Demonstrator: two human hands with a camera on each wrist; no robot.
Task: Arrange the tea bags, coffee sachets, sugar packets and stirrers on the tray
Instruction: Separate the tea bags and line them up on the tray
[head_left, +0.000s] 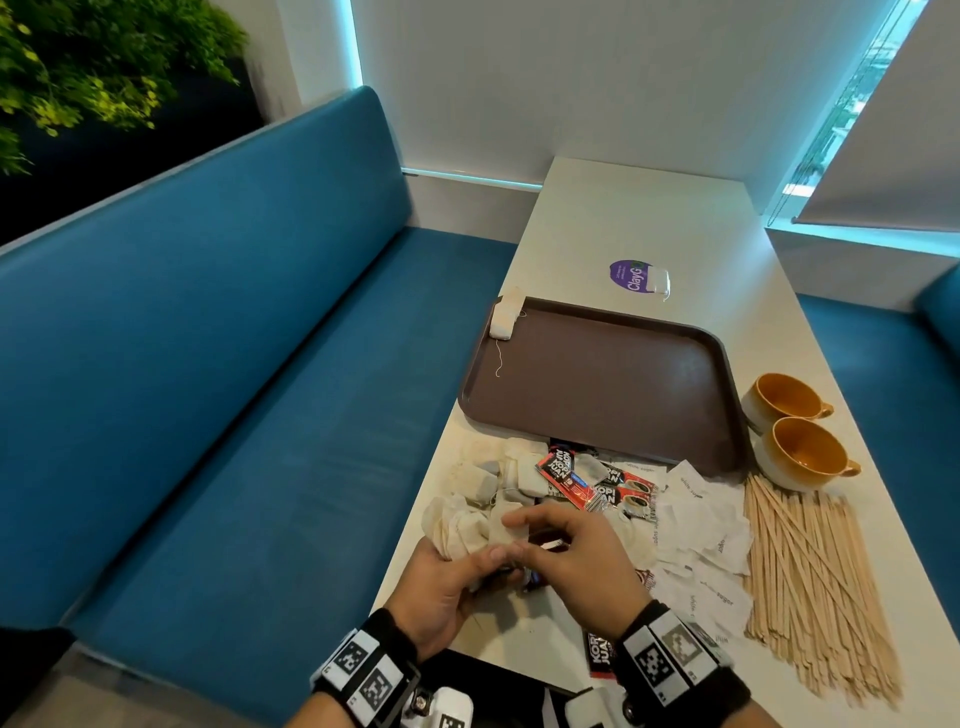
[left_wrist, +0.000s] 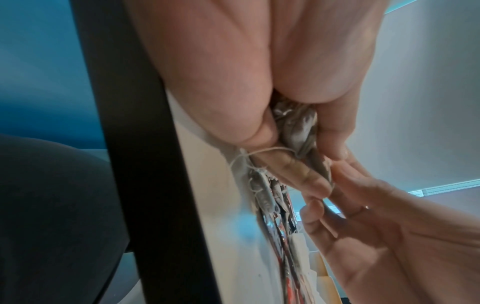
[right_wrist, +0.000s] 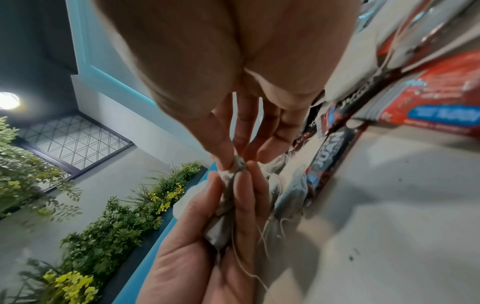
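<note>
My left hand (head_left: 488, 564) grips a small bunch of tea bags (left_wrist: 298, 127) over the near left of the table, their strings (left_wrist: 262, 153) trailing. My right hand (head_left: 524, 527) pinches the top of one of those tea bags (right_wrist: 237, 163) between thumb and forefinger, its other fingers straight. The brown tray (head_left: 597, 374) lies further out with one tea bag (head_left: 506, 317) on its far left corner. Loose tea bags (head_left: 493, 473), red coffee sachets (head_left: 587, 480), white sugar packets (head_left: 696, 525) and wooden stirrers (head_left: 810, 577) lie between the tray and my hands.
Two orange cups (head_left: 795, 431) stand right of the tray. Another tea bag (head_left: 657, 280) lies on a purple sticker beyond the tray. A coffee sachet (head_left: 600, 657) lies at the near table edge. A blue bench (head_left: 234, 389) runs along the left.
</note>
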